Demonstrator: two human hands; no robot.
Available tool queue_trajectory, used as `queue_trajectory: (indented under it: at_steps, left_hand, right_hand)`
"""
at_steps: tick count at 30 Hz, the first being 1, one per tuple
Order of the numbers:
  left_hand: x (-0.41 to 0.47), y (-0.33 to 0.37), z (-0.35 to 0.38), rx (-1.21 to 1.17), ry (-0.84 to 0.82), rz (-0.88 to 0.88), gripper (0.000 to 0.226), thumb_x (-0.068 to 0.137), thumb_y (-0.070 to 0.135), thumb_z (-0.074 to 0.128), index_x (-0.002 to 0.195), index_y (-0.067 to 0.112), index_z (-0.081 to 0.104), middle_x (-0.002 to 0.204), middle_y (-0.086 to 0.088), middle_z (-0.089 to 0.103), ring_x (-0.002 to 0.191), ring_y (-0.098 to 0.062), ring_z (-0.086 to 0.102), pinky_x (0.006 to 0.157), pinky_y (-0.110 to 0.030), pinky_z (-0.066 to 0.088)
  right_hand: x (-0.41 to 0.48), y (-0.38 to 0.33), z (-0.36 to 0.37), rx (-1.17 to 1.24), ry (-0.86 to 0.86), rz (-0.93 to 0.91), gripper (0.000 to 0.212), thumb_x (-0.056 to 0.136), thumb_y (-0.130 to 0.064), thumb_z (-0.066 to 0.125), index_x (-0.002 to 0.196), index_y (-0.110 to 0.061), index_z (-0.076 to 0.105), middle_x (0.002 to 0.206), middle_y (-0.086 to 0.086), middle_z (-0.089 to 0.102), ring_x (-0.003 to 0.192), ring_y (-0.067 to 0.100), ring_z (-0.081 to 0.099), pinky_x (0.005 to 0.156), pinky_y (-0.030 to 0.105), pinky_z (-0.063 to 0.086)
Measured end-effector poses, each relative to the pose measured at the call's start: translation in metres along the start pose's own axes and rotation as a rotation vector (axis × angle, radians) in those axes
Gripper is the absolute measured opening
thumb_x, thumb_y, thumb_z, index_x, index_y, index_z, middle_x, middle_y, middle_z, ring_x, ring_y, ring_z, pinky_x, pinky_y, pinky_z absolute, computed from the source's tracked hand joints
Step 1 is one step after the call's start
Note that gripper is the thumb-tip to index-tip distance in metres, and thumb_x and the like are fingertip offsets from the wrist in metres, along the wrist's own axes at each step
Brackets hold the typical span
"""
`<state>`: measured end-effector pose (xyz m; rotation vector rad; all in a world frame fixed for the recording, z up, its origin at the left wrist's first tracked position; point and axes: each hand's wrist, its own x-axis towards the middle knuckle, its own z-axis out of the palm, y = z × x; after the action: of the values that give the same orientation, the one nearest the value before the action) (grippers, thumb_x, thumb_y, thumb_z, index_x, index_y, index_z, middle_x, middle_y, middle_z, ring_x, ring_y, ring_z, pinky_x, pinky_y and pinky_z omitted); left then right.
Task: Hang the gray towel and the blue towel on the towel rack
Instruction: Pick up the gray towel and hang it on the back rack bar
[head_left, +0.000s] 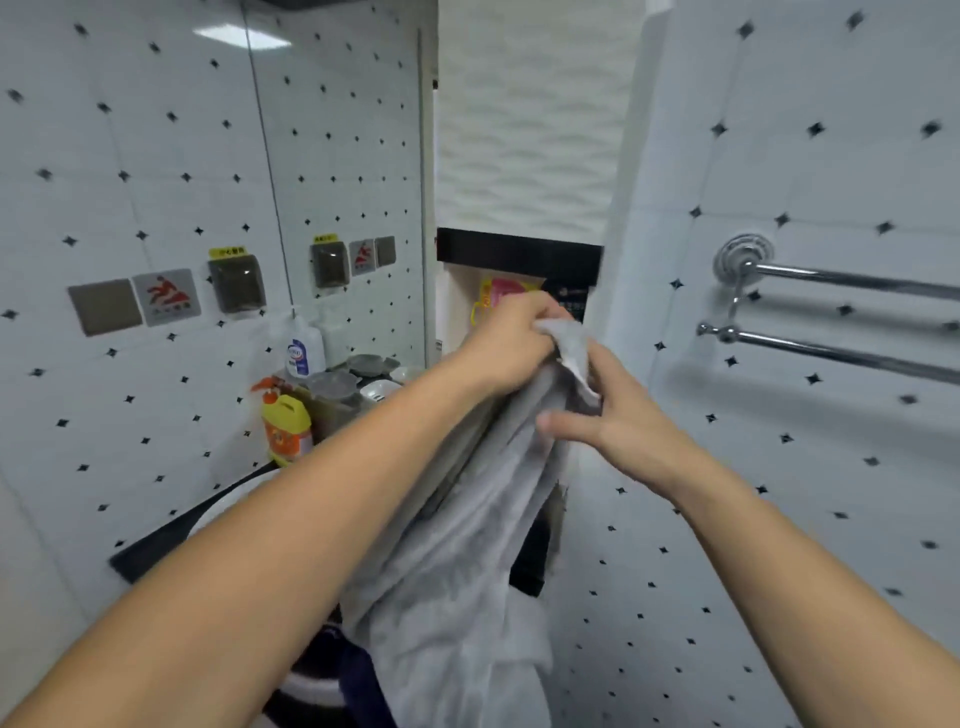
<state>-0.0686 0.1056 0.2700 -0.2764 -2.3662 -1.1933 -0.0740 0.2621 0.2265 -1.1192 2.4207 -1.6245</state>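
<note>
The gray towel (467, 561) hangs in long folds from the middle of the view down to the bottom edge. My left hand (511, 345) grips its top corner in a closed fist. My right hand (618, 415) is just to the right, fingers pinching the same upper edge of the gray towel, thumb stretched left across the cloth. The chrome towel rack (831, 317), with two bare bars, is fixed to the tiled wall at the right, apart from the towel. A dark blue and white striped towel (332, 675) lies at the bottom, partly hidden under the gray one.
A sink counter (156, 545) at the left carries a yellow bottle (285, 426), a white pump bottle (304, 348) and several small dishes. A mirror (343, 182) hangs above it. A doorway with a yellow and pink bag (501, 293) lies straight ahead.
</note>
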Motion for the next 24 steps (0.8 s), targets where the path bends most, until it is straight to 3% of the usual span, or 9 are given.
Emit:
queue_trajectory:
  at_steps: [2,4,7,10,14,17,19,21,24]
  left_hand:
    - [0.003,0.041,0.014,0.045,0.001,0.081,0.026,0.072,-0.003,0.052,0.084,0.017,0.064,0.084,-0.001,0.066,0.083,-0.018,0.062,0.076,-0.031,0.050]
    - [0.005,0.063,0.025,0.194,0.029,0.135,0.023,0.070,0.007,0.053,0.085,0.023,0.063,0.088,0.000,0.069,0.090,-0.024,0.065,0.076,-0.035,0.051]
    - [0.002,0.064,0.039,0.585,0.127,0.158,0.022,0.073,0.015,0.055,0.093,0.024,0.058,0.094,-0.007,0.070,0.091,-0.033,0.062,0.067,-0.037,0.046]
    - [-0.006,0.053,0.060,0.686,0.132,0.115,0.021,0.074,0.010,0.058,0.093,0.018,0.057,0.090,-0.013,0.068,0.085,-0.037,0.061,0.062,-0.037,0.044]
    - [-0.004,0.045,0.078,0.591,0.138,-0.071,0.014,0.068,0.004,0.053,0.070,0.018,0.054,0.076,-0.010,0.062,0.084,-0.035,0.061,0.060,-0.034,0.041]
    - [0.004,0.045,0.083,0.462,0.111,-0.142,0.018,0.070,0.004,0.052,0.074,0.013,0.066,0.081,-0.013,0.068,0.084,-0.035,0.062,0.065,-0.033,0.047]
    - [0.008,0.043,0.081,0.365,0.096,-0.183,0.019,0.076,0.006,0.055,0.078,0.015,0.071,0.084,-0.009,0.071,0.084,-0.029,0.062,0.068,-0.028,0.043]
    - [0.027,0.055,0.084,0.216,0.074,-0.155,0.013,0.082,0.010,0.061,0.076,0.018,0.070,0.083,-0.007,0.069,0.083,-0.026,0.061,0.068,-0.025,0.038]
    - [0.034,0.059,0.084,0.084,0.108,-0.145,0.020,0.085,0.013,0.063,0.066,0.018,0.063,0.070,-0.003,0.061,0.071,-0.021,0.055,0.062,-0.024,0.037]
  right_hand:
    - [-0.009,-0.006,-0.030,0.015,0.183,-0.054,0.025,0.075,-0.013,0.073,0.090,-0.030,0.064,0.083,-0.026,0.067,0.078,-0.004,0.059,0.068,0.011,0.045]
    - [-0.021,-0.007,-0.067,0.018,0.374,-0.022,0.016,0.079,-0.007,0.068,0.069,-0.020,0.066,0.063,-0.017,0.062,0.064,0.001,0.054,0.060,0.019,0.043]
    - [-0.044,-0.008,-0.124,0.031,0.517,0.047,0.015,0.076,-0.013,0.065,0.074,-0.024,0.075,0.069,-0.005,0.074,0.065,0.004,0.060,0.065,0.026,0.052]
    - [-0.069,-0.010,-0.163,-0.035,0.551,0.070,0.021,0.070,-0.022,0.062,0.087,-0.019,0.074,0.087,0.012,0.076,0.073,0.013,0.062,0.075,0.039,0.055]
    - [-0.099,-0.012,-0.201,-0.088,0.650,0.109,0.014,0.068,-0.029,0.062,0.071,-0.028,0.075,0.064,-0.009,0.070,0.064,0.009,0.060,0.062,0.028,0.048]
    - [-0.117,-0.012,-0.224,-0.118,0.741,0.136,0.013,0.071,-0.021,0.060,0.066,-0.014,0.070,0.060,-0.007,0.061,0.062,0.011,0.053,0.057,0.026,0.040]
    - [-0.123,-0.011,-0.237,-0.127,0.754,0.135,0.014,0.076,-0.013,0.059,0.067,-0.004,0.065,0.064,-0.002,0.057,0.065,0.012,0.048,0.057,0.026,0.035]
    - [-0.141,-0.025,-0.264,-0.149,0.871,0.119,0.016,0.078,-0.005,0.055,0.063,-0.005,0.062,0.064,0.001,0.053,0.064,0.013,0.045,0.052,0.021,0.033]
    - [-0.154,-0.030,-0.285,-0.260,0.849,0.122,0.024,0.079,-0.001,0.053,0.061,-0.013,0.062,0.055,-0.009,0.056,0.054,0.003,0.050,0.044,0.014,0.035]
